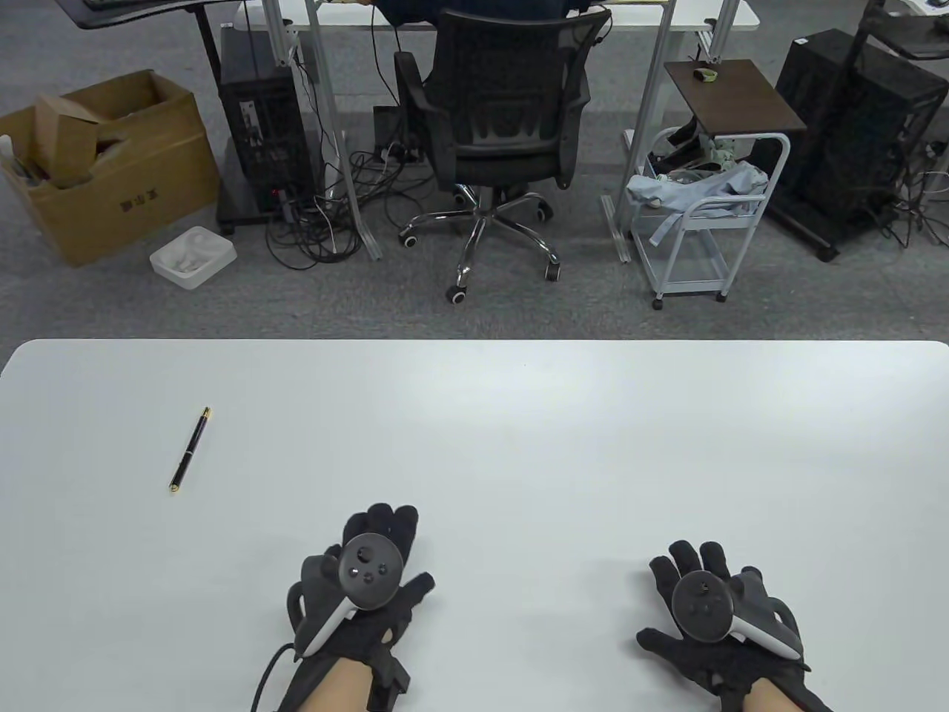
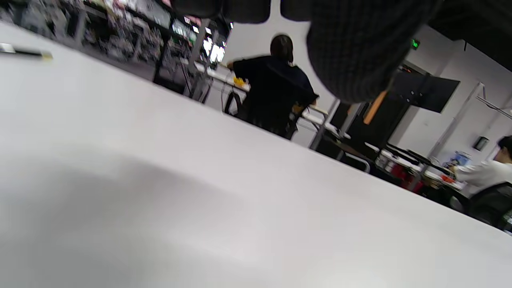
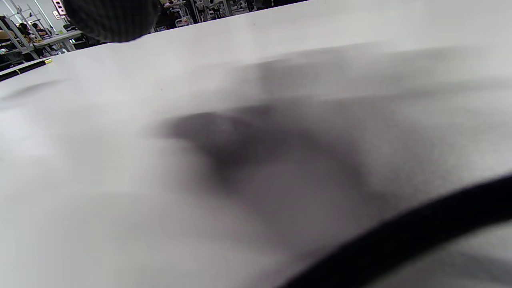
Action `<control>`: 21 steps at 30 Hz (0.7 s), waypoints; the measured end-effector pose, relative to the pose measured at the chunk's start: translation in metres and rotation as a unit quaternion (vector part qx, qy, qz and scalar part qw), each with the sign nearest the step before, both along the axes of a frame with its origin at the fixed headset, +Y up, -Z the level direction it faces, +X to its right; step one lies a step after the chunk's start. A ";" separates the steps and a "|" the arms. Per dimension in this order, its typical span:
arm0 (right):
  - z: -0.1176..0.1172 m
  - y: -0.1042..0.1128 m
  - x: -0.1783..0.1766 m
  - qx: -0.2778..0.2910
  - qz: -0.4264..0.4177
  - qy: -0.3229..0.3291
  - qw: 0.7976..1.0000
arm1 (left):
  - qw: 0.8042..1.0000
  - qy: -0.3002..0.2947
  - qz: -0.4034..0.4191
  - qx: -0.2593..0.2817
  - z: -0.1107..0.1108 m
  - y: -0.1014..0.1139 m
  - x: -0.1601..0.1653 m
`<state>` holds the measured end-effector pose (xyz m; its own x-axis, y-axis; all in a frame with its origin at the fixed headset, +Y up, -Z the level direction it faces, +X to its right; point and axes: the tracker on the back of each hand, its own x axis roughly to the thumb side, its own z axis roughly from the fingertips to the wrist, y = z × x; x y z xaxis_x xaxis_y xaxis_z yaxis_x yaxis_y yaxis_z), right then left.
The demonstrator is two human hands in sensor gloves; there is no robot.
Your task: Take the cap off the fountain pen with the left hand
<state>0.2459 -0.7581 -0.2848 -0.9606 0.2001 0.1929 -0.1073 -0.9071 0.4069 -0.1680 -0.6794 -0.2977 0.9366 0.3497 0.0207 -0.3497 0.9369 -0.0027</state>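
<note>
A black fountain pen (image 1: 190,449) with gold ends lies capped on the white table (image 1: 519,415) at the left, tilted slightly from upright in the table view. It also shows in the left wrist view (image 2: 25,51) and the right wrist view (image 3: 25,68). My left hand (image 1: 378,541) rests flat on the table near the front edge, well to the right of the pen, and holds nothing. My right hand (image 1: 697,571) rests flat at the front right, also empty. Gloved fingertips (image 2: 352,52) hang in from the top of the left wrist view.
Beyond the table's far edge stand an office chair (image 1: 504,133), a cardboard box (image 1: 104,163), a white cart (image 1: 697,215) and desk legs on the grey carpet.
</note>
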 end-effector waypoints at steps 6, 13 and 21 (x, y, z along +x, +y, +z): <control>-0.002 0.001 0.005 0.016 -0.019 -0.011 1.000 | 0.991 0.116 -0.043 0.041 -0.025 0.055 -0.083; -0.010 -0.004 0.016 0.008 -0.018 -0.036 0.999 | 0.975 0.211 -0.052 0.035 -0.057 0.064 -0.172; -0.013 0.003 0.023 0.025 -0.018 -0.049 0.998 | 0.960 0.261 -0.098 -0.036 -0.114 0.014 -0.236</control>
<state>0.2693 -0.7553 -0.2975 -0.9677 0.2271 0.1092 -0.1768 -0.9207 0.3481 -0.4041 -0.6655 -0.4121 0.8613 0.1482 -0.4860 -0.1373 0.9888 0.0581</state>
